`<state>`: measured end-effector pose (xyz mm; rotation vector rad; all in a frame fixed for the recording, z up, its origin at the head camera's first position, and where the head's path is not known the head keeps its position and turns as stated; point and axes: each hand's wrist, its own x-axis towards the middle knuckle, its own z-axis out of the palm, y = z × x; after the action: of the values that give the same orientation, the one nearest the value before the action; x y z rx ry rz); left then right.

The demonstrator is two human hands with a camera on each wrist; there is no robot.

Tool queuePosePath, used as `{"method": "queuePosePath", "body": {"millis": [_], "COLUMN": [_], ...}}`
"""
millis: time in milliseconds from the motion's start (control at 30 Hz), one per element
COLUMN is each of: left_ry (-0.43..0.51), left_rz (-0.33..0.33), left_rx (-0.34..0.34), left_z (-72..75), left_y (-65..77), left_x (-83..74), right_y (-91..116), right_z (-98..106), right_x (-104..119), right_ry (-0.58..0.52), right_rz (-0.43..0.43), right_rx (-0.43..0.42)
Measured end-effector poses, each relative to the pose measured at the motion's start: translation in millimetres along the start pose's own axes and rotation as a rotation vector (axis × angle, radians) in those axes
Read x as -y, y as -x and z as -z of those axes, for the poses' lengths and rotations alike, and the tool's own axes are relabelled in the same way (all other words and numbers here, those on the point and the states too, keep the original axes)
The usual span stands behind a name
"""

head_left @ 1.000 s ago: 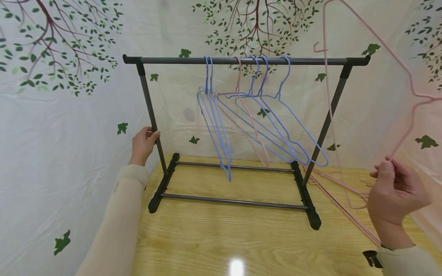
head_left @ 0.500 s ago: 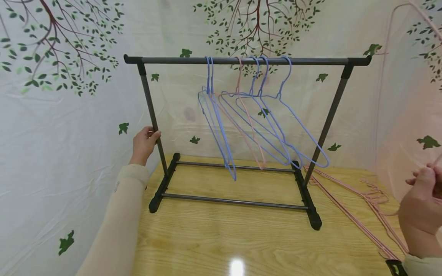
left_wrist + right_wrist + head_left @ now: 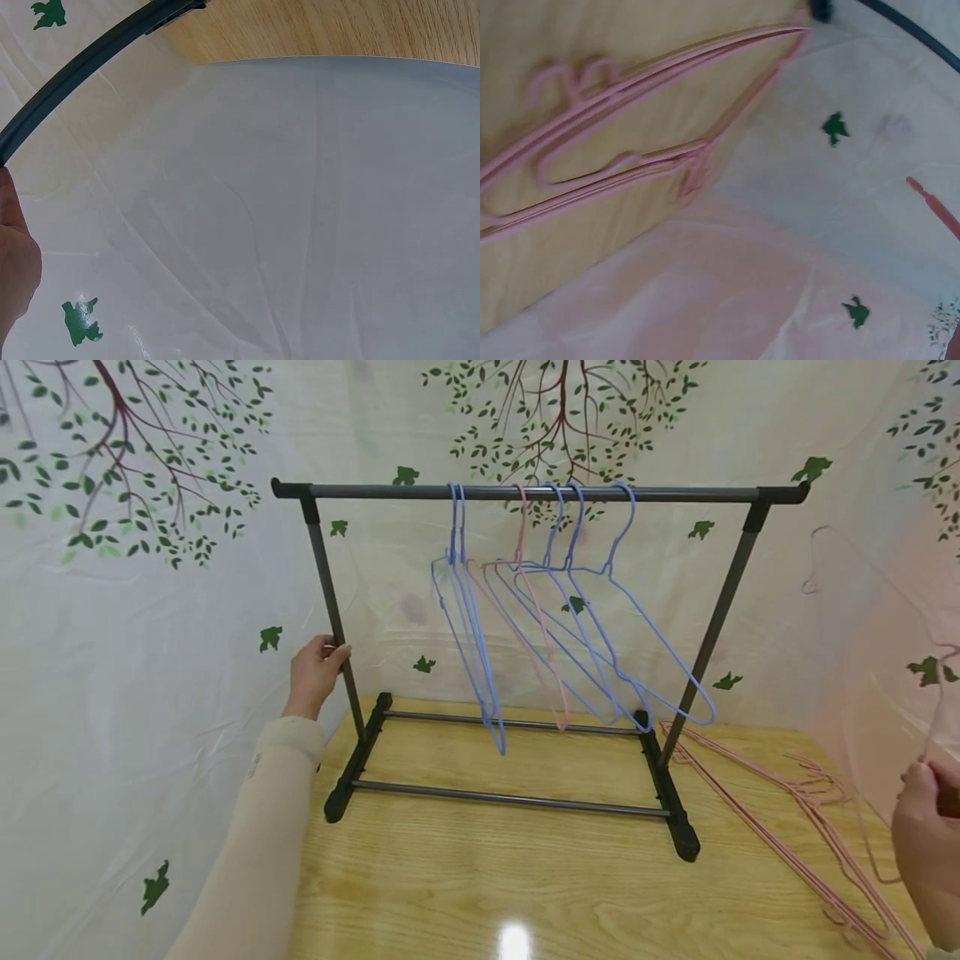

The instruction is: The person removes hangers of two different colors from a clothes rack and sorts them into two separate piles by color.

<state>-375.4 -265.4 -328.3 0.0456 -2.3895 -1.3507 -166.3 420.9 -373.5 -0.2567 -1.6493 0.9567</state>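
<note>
A black garment rack stands on the wooden table. My left hand grips its left upright; in the left wrist view only the edge of that hand shows. On the top bar hang several blue hangers and one pink hanger. At the right edge of the head view, my right hand pinches another pink hanger by its wire, hook up and blurred against the backdrop. Part of the right hand is cut off by the frame.
Several pink hangers lie in an overlapping pile on the table, right of the rack's right foot. A pale sheet printed with leaves and branches rises behind and beside the table.
My right hand has moved right and down with the pink hanger, whose hook now sits lower. The hung hangers have swung slightly. My left hand keeps its hold on the upright.
</note>
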Motion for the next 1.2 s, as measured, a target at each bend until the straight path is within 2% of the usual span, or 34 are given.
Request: {"method": "queuePosePath", "body": {"millis": [133,333,433,567,633,733,900,1000,1067,1200], "left_ry": [0.002,-0.005,-0.012,-0.010,-0.010,-0.006,-0.008,-0.012,-0.009,0.004], "left_rz": [0.007,0.006,0.006,-0.001,-0.006,-0.009,-0.008,-0.006,0.000,0.014], "left_rx": [0.004,0.004,0.005,0.003,0.002,0.002,0.005,0.006,0.004,0.005], "left_z": [0.6,1.9,2.6,2.7,2.6,2.5,2.4,2.1,1.8,0.7], "left_y": [0.2,-0.1,-0.8,-0.8,-0.1,0.7,1.2,0.9,0.6,1.2], "left_x": [-0.1,0.7,2.1,2.7,2.1,1.4,0.7,0.8,0.8,-0.5], "right_y": [6,17,22,26,27,26,24,23,23,21], "right_z": [10,21,28,38,40,39,42,43,44,45], "right_x": [-16,-32,-43,-58,-63,-65,-78,-88,-96,-112], "right_ry": [0.003,0.028,0.101,0.284,0.341,0.431,0.448,0.435,0.443,0.496], "right_rz": [0.002,-0.105,-0.127,-0.135,-0.168,-0.221,-0.274,-0.274,-0.242,-0.222], "right_rx": [0.149,0.333,0.483,0.716,0.784,0.812,0.808,0.801,0.800,0.836]}}
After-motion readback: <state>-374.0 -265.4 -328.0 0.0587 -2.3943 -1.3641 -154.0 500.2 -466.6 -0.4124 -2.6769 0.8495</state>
